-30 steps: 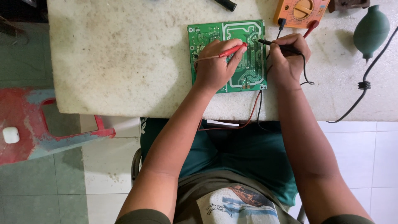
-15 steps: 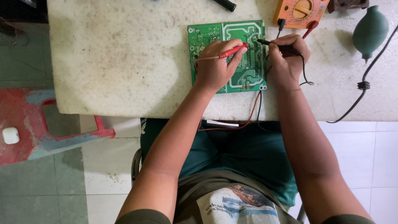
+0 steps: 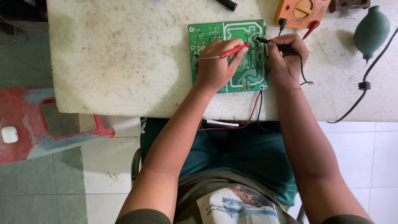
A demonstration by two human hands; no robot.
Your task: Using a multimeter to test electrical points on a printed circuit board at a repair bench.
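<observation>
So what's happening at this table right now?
A seated person is probing a green circuit board lying flat on a pale stone table. The left hand holds a red probe and the right hand a black probe, both tips on the board. Their leads run to an orange meter behind it. A green rubber blower lies to the right.

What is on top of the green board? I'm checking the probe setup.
Both hands rest on the board: the left hand holds a red probe, the right hand a black probe. The spots their tips touch are too small to tell.
</observation>
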